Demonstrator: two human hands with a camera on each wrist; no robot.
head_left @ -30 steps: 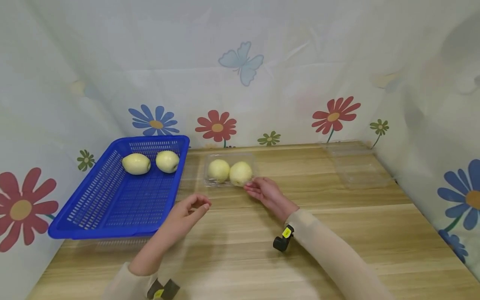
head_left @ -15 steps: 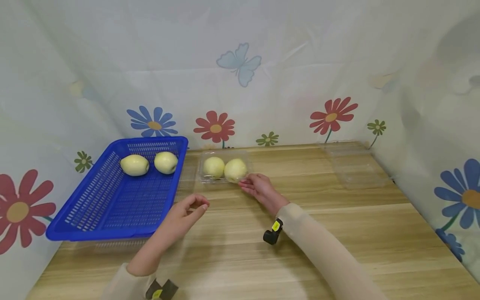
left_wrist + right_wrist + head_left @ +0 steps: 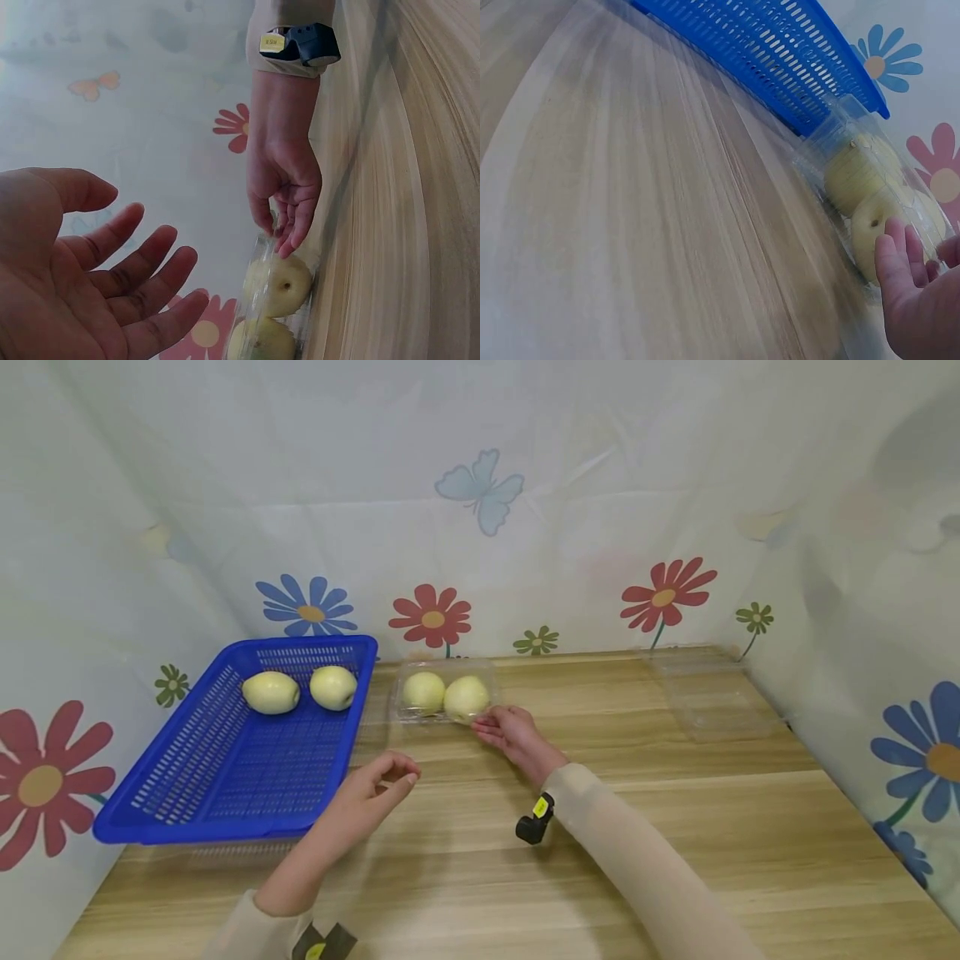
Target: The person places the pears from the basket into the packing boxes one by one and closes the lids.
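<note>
A clear plastic box (image 3: 447,668) with pale yellow pears (image 3: 467,697) in it sits on the table just right of the basket. My right hand (image 3: 516,737) pinches its near right corner, thumb on one side and fingers on the other, as the left wrist view shows. In the right wrist view its fingers (image 3: 897,262) lie against the box wall beside a pear. My left hand (image 3: 366,797) hovers by the basket's near right corner, fingers loosely bent and holding nothing. The blue plastic basket (image 3: 348,752) holds two more pears (image 3: 271,692) at its far end.
Another clear plastic box (image 3: 720,697) stands at the far right of the wooden table (image 3: 675,827). A white flower-patterned sheet (image 3: 570,552) hangs behind the table and along both sides.
My right hand and the box with the pears have slid left and slightly back, closer to the basket. The left hand stays nearly where it was.
</note>
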